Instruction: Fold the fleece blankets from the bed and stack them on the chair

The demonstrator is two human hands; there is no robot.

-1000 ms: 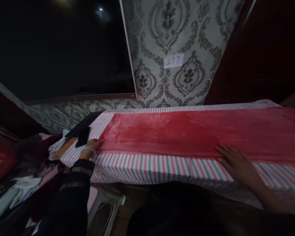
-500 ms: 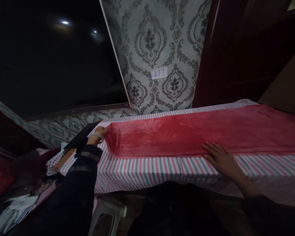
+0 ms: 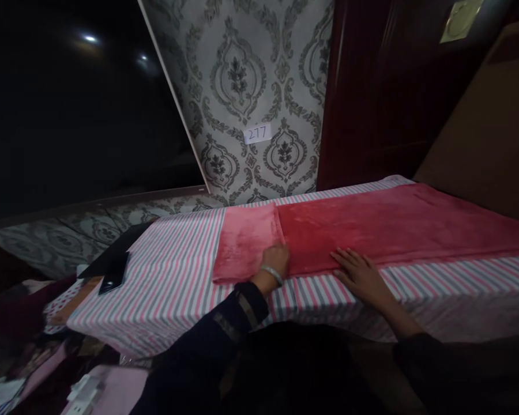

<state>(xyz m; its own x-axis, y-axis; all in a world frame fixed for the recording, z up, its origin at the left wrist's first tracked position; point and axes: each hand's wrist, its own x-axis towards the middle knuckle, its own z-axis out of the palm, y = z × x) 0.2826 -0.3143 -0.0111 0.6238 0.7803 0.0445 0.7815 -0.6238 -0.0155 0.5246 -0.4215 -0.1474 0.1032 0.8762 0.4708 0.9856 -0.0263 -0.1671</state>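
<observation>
A long red plush cloth, perhaps a towel or blanket (image 3: 372,225), lies along a table covered by a striped tablecloth (image 3: 168,265). Its left end is folded over to the right, showing a paler pink-red flap (image 3: 244,236). My left hand (image 3: 277,260), with a bangle at the wrist, is closed on the flap's edge near the front; the fingertips are partly hidden. To its right, my right hand (image 3: 361,275) rests flat on the red cloth's front edge, fingers spread.
A dark phone-like object (image 3: 116,272) lies at the table's left end. Clothes (image 3: 34,363) and a white power strip (image 3: 83,395) are at the lower left. A large dark screen (image 3: 78,104) and a wall label "277" (image 3: 258,133) are behind; a brown panel (image 3: 488,121) stands right.
My left hand has moved right, carrying the cloth's left end over onto the rest. My right hand stays flat near the front edge. The view has shifted somewhat.
</observation>
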